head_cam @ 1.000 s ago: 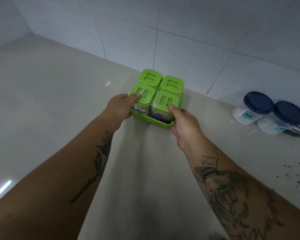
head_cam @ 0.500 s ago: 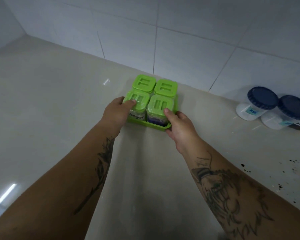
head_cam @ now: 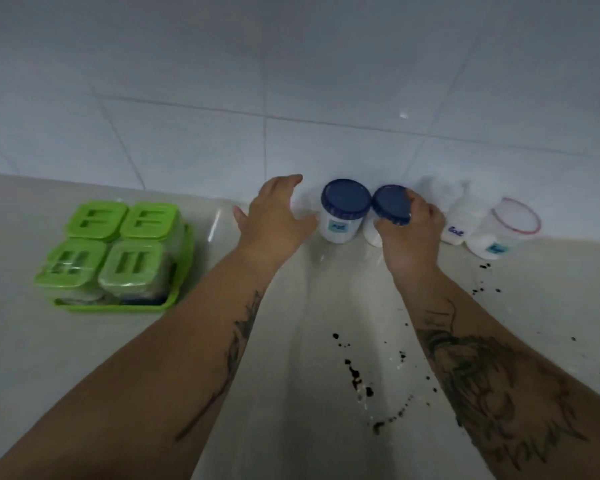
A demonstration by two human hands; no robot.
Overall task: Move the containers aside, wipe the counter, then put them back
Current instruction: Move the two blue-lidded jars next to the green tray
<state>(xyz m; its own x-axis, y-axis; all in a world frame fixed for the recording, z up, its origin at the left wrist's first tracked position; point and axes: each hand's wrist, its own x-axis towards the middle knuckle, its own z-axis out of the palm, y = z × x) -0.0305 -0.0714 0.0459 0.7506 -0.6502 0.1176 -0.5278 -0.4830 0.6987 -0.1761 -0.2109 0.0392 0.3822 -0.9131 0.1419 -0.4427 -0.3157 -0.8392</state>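
Note:
A green tray (head_cam: 174, 299) with several green-lidded jars (head_cam: 132, 271) sits on the counter at the left, and no hand touches it. Two white jars with dark blue lids stand against the tiled wall. My left hand (head_cam: 274, 220) is spread open just left of the first blue-lidded jar (head_cam: 343, 209), fingers close to its side. My right hand (head_cam: 409, 230) is wrapped around the second blue-lidded jar (head_cam: 390, 202). Further right stand a white jar with blue writing (head_cam: 459, 223) and a clear jar with a red rim (head_cam: 510, 230).
Dark specks and a black smear (head_cam: 357, 375) dirty the pale counter (head_cam: 291, 341) between my forearms and off to the right. A tiled wall (head_cam: 291, 98) closes the back edge right behind the jars.
Both hands let go of the green tray, which now rests at the left. They moved right to the blue-lidded jars, and the right hand took hold of one.

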